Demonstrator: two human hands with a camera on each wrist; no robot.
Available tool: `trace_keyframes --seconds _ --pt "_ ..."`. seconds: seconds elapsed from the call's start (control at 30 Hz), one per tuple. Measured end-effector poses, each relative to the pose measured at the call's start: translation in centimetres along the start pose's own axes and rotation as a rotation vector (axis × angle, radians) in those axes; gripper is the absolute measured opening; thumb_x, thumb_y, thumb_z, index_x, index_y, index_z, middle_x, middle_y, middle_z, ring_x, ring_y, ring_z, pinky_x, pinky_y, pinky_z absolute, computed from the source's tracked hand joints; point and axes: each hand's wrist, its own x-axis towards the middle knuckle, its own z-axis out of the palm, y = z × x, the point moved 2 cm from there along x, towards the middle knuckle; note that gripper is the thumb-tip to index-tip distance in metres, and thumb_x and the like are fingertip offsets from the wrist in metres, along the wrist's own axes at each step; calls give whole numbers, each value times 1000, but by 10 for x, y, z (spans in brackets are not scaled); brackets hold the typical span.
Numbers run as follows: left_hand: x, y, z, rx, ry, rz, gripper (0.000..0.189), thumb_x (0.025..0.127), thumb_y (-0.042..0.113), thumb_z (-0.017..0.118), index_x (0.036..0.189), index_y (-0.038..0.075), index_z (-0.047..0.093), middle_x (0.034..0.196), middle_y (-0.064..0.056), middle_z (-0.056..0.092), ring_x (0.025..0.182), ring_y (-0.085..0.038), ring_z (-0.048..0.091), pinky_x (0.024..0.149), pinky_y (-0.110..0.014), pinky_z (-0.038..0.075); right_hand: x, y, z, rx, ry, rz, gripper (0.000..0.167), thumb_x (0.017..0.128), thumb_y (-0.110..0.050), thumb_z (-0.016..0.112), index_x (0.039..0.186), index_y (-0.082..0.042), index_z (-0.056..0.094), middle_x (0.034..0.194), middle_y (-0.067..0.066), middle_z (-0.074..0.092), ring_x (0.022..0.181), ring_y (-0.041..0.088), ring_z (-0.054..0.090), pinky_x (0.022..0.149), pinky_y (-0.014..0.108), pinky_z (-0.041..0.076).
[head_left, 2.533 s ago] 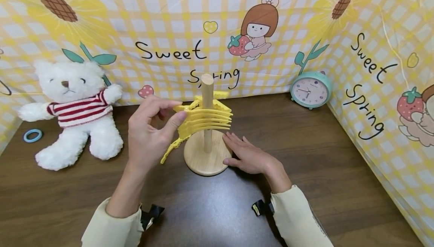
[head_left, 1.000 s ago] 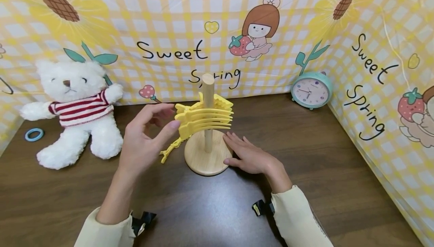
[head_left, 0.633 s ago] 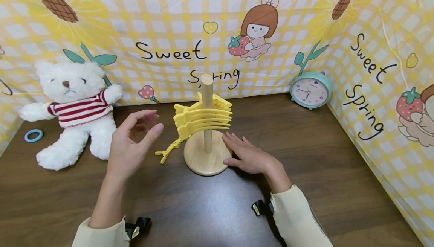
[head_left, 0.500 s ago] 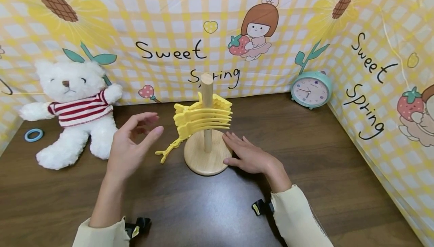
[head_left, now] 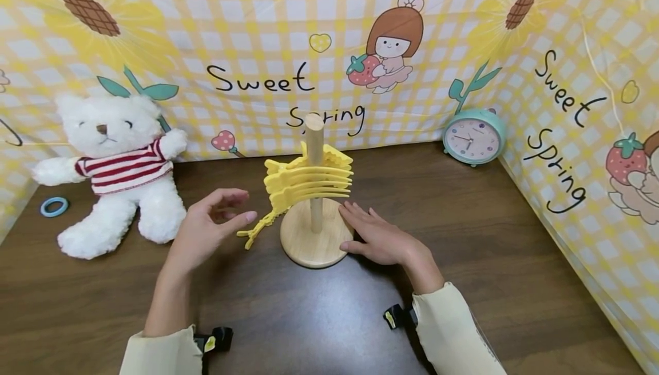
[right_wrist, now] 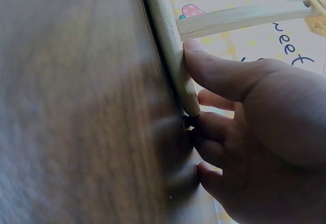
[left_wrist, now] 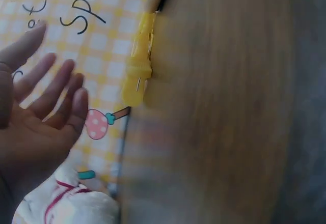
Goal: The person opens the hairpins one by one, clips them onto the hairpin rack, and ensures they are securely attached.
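Observation:
A yellow plastic piece [head_left: 309, 183] with several curved prongs sits around the upright wooden post [head_left: 315, 215]; it resembles a large hair claw clip. A thin jagged yellow part [head_left: 259, 229] slants down on its left. My left hand [head_left: 206, 232] is left of the yellow piece, apart from it, with fingers loosely bent, thumb apart and nothing held. In the left wrist view the yellow piece [left_wrist: 138, 71] appears beyond my spread fingers. My right hand [head_left: 383, 240] rests on the right rim of the round wooden base [head_left: 304, 246]. The right wrist view shows the thumb touching the base [right_wrist: 175, 56].
A white teddy bear [head_left: 120, 163] in a striped shirt sits at the left, with a light blue ring [head_left: 54, 207] beside it. A mint alarm clock [head_left: 473, 136] stands at the back right. Printed yellow checked cloth [head_left: 247, 118] walls the brown table [head_left: 319, 318].
My left hand was pinching the yellow piece's left end; it has let go and moved left and down. The yellow piece stays on the post. My right hand has not moved.

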Motion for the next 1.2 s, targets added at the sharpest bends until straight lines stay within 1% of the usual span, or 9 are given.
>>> trace_keyframes --seconds 0.1,0.17,0.37,0.53,0.63,0.77,0.87,1.03,1.2 --pt "1 -8 0 34 -59 -27 50 92 28 78 131 1 62 129 -19 63 110 -31 63 85 -18 50 0 0 -1 -1 -2 -4 78 105 -39 56 163 -12 12 168 10 8 155 21 4 124 42 1" --pt "2 -11 -1 50 -98 -40 52 91 28 79 131 0 61 130 -19 63 113 -33 62 89 -23 50 1 0 -1 -4 -2 -7 78 105 -39 56 163 -12 12 168 10 8 155 21 4 124 42 1" --pt "4 -22 -2 83 -204 -111 61 88 32 82 135 1 58 131 -18 61 119 -32 56 93 -31 49 1 -1 0 1 -5 -2 78 105 -39 56 163 -13 12 168 9 8 154 19 4 124 41 1" --pt "7 -30 -1 110 -265 -126 66 85 32 85 135 1 57 129 -17 60 117 -31 54 96 -42 45 1 -1 -1 2 -2 -1 78 105 -39 56 163 -13 12 168 10 8 154 19 4 124 41 1" --pt "8 -32 1 115 -276 -124 66 82 30 87 134 1 58 126 -16 60 114 -30 53 95 -44 43 2 -1 -2 1 -1 -3 78 105 -38 56 163 -13 12 168 10 8 154 20 4 124 41 1" --pt "10 -34 4 151 -274 -108 63 80 26 89 130 1 60 122 -16 60 111 -30 53 94 -44 43 2 -1 -2 -5 -1 -7 78 105 -39 56 163 -13 12 168 11 9 154 20 4 124 41 1" --pt "11 -33 5 198 -254 -103 60 81 26 88 128 0 62 122 -17 60 109 -31 54 92 -44 44 2 0 -2 -10 0 -9 78 105 -39 56 163 -13 12 168 11 9 154 20 5 124 42 2" --pt "12 -31 5 284 -212 -123 59 83 32 86 127 0 63 122 -20 57 103 -31 55 87 -43 45 2 1 0 -7 1 -4 78 105 -39 56 163 -13 12 168 11 8 154 20 4 124 41 1" --pt "12 -32 3 323 -238 -138 59 82 33 87 125 0 63 114 -16 59 99 -28 55 84 -41 45 1 1 0 -2 4 1 77 105 -38 56 163 -13 13 168 10 9 154 20 5 124 41 1"
